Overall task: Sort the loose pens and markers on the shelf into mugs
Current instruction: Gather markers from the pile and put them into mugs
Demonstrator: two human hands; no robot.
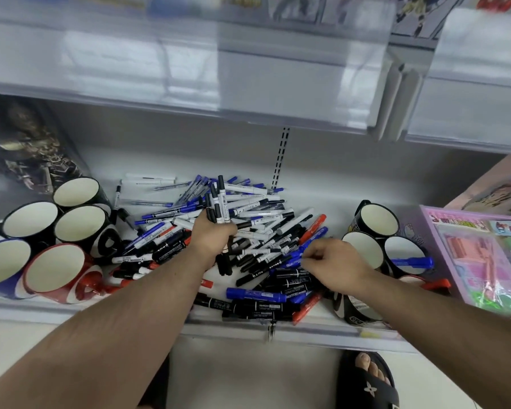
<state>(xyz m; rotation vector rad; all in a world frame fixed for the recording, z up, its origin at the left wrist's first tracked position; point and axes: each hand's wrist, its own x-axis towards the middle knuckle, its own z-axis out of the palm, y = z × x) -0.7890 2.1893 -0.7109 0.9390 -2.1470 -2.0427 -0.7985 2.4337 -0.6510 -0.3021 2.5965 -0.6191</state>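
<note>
Most of the task remains, judged from the present layout. One mug (406, 255) at the right holds a blue marker (413, 262) lying across its rim; the other mugs in view show bare cream interiors. The pile of pens and markers (248, 237) covers the middle of the shelf (322, 332), between a cluster of five mugs (56, 231) at the left and a smaller cluster at the right.

Left hand (211, 237): fingers curled around a bundle of black-capped, white-barrelled markers (219, 208), held roughly upright above the pile. Right hand (334, 261): fingertips drawn together, reaching into the pile at a blue marker; whether the grip has closed on it cannot be told.

Materials and shapes:
- Mugs: glossy glazed ware, round and wide-mouthed, with black, blue and red outsides.
- Markers: smooth plastic cylinders. Slim white barrels with black or blue caps lie toward the back; thicker black, blue and red bodies lie along the front edge.
- Shelf: smooth, pale, with a clear front lip.
- Pink boxed pack (481, 255) at the far right: film-wrapped, glossy.
</note>
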